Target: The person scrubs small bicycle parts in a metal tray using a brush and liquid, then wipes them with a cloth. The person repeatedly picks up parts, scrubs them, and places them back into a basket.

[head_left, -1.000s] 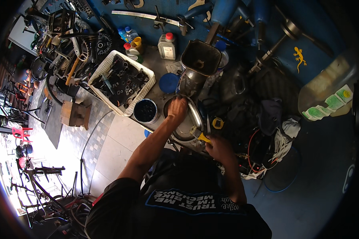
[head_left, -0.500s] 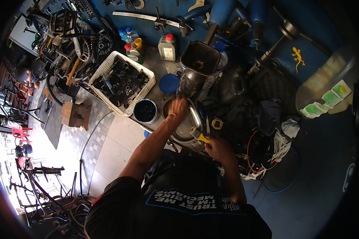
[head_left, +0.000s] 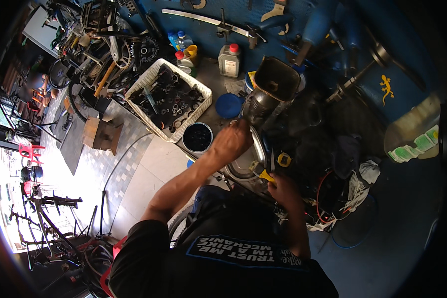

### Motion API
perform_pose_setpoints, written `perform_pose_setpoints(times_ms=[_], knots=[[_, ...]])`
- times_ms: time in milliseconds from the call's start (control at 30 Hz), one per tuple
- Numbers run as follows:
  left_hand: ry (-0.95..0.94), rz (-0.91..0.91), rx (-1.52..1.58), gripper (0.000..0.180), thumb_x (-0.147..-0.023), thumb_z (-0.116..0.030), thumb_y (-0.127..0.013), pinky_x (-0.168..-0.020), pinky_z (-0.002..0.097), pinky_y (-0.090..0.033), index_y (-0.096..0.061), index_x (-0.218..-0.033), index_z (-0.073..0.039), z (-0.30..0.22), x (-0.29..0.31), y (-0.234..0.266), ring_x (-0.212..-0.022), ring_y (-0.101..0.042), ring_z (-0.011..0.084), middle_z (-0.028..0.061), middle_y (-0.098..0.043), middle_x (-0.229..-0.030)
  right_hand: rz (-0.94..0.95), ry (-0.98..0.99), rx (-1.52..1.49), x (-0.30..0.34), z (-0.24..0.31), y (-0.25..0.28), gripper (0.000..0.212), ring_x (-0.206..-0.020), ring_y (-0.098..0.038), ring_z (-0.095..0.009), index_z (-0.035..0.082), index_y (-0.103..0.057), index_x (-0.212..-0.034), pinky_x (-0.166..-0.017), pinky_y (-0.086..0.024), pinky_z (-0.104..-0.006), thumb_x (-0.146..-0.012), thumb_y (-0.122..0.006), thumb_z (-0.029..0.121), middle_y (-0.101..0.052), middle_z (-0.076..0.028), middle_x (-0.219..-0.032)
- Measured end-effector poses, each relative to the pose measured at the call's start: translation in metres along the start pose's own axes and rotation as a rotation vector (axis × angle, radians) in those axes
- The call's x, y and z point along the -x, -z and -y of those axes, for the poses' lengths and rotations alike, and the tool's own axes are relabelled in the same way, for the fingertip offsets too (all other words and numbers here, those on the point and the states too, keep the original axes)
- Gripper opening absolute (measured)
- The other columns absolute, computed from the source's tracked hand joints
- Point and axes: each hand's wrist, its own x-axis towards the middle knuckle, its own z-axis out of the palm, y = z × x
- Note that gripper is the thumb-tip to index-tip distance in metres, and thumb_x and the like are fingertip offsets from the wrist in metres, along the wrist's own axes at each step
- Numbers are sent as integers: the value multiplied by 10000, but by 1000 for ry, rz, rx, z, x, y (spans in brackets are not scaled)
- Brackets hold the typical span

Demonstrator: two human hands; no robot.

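Note:
My right hand is closed around the yellow handle of a paintbrush, its bristles over a shiny metal tray. Above the far left part of that tray is my left hand, its fingers curled together; whatever is between them is too small or hidden to name. Just left of this hand stands a round tub filled with something dark. A dark, open-topped metal vessel rises beyond the left hand, and a blue round lid lies beside it.
A white basket of small rings and parts stands at the left of the bench. Behind it are a grey bottle with a red cap and several smaller bottles. A yellow tape measure lies right of the tray. Tools hang on the blue wall.
The view has shifted, so the bench appears farther right. My left hand has drawn back slightly from the vessel's base, fingers still curled. The right hand still holds the paintbrush over the tray.

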Motion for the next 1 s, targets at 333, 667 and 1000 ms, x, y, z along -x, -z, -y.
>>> perform_pose_setpoints(times_ms=[333,667,1000], knots=[[484,296,-347,239,-835,-185,-650,-819,487,-561,-711,-959,11,170,6,141,-962,-712,400,247,-723,-1026,-62,-31,88,-1,1,-11,401,-1031,-695,-395,14,-675,-1238,-900,-559,-463,-903,-685,233,-711,-227,-1139],[535,438,-494,258,-887,-173,-640,-912,480,-569,-735,-1047,7,274,33,115,-1042,-708,406,233,-739,-1083,-32,-40,110,-9,38,-11,405,-1000,-696,-405,5,-674,-1232,-878,-556,-474,-903,-675,240,-718,-233,-1094],[324,44,-408,161,-938,-163,-603,-753,494,-586,-703,-896,-44,137,8,163,-884,-718,413,206,-723,-854,-11,-99,105,-2,39,-15,387,-1057,-686,-380,15,-685,-1221,-921,-543,-463,-912,-665,247,-714,-213,-1146]])
